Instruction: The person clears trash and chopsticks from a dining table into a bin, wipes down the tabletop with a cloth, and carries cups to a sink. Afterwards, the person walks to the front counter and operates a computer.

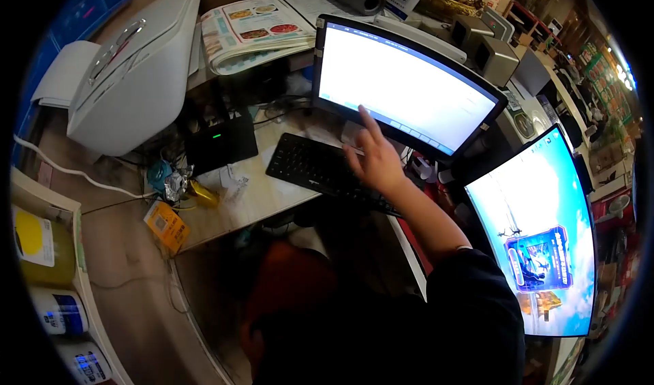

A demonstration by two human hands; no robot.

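My right hand (378, 159) is raised over the right part of a black keyboard (303, 161). Its index finger stretches toward the lower left of a lit monitor (402, 78), and the thumb stands apart from it. Whether the fingertip touches the screen I cannot tell. Nothing is held in this hand. The monitor shows a mostly white page with a row of small buttons along its bottom edge. My left hand is out of view.
A second monitor (545, 249) with a blue picture stands at right. Left are a white printer-like machine (136, 78), a black box with a green light (221, 145) and an orange card (166, 227). Printed menus (255, 31) lie behind. Shelved containers (58, 311) are at lower left.
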